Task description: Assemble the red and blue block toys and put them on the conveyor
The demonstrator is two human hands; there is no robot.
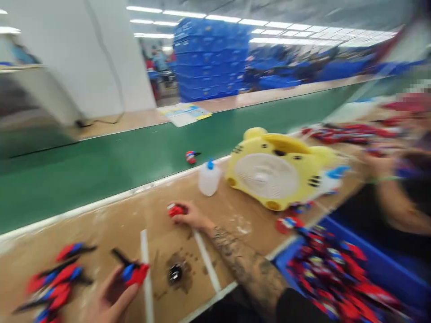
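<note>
My left hand (112, 298), at the lower left, grips a red and blue plastic piece with a black stem (133, 271) between thumb and fingers. Farther forward, my right hand (193, 216) is closed round a red piece with a white patch (175, 209); its far side is hidden by the fingers. Several similar red, blue and black pieces (63, 273) lie in a loose group left of my left hand. Between and below the hands, a small dark round cup or hole (175, 272) sits amid dark stains on the brown table. Motion blurs fine detail.
A white bottle with a blue cap (208, 180) and a yellow animal-faced fan (269, 172) stand ahead. One piece (191, 157) lies on the green conveyor belt (134, 150). At right, a blue bin (286, 260) holds many red pieces, beside a co-worker's arm (400, 197).
</note>
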